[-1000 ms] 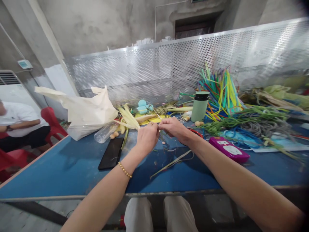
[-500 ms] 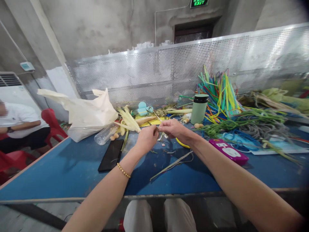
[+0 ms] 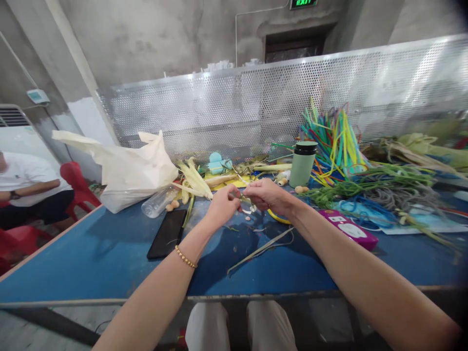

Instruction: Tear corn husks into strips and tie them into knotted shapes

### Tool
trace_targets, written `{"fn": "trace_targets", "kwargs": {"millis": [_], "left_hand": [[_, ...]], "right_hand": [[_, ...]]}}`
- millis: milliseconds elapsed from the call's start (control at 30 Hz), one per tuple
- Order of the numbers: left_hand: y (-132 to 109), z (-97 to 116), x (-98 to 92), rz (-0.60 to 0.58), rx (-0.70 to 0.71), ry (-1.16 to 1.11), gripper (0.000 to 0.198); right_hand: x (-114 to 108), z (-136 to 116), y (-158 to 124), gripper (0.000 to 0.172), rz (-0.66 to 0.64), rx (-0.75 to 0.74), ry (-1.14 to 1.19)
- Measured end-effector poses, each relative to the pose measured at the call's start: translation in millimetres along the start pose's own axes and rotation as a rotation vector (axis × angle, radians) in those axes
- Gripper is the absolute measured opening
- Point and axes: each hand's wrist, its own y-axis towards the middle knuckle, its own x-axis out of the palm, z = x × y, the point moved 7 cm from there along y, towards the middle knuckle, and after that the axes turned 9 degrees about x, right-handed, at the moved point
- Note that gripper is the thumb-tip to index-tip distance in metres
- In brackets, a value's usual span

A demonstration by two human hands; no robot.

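Observation:
My left hand, with a beaded bracelet at the wrist, is curled with thumb and fingers pinched; whatever lies between them is too small to make out. Close beside it, my right hand is closed on a thin pale plant strand, one end of which sticks up past the fingers. Below the fingers lie small pale scraps and a yellow ring-like piece, partly behind my right wrist. A long dry stalk rests on the blue table nearer to me.
Left are a white plastic bag, clear bottle, black phone and corn husks. Right are a green canister, colourful strips, green stems and a purple box. A person sits far left.
My left fingers have loosened and parted slightly from the right hand, with the thumb and forefinger now making a small loop. The right hand has curled in more. The view has shifted slightly.

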Motion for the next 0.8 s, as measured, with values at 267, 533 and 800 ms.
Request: {"fn": "trace_targets", "kwargs": {"millis": [267, 533, 800], "left_hand": [[-2, 18, -1.9, -0.010, 0.075, 0.224, 0.013], [-3, 16, -1.0, 0.007, 0.159, 0.439, 0.020], [-7, 23, 2.9, -0.038, 0.166, 0.735, 0.014]], "right_hand": [[1, 7, 3, 0.037, -0.023, 0.039, 0.048], [7, 16, 4, 0.037, -0.120, 0.206, 0.181], [16, 19, 3, 0.039, -0.191, 0.249, 0.256]]}}
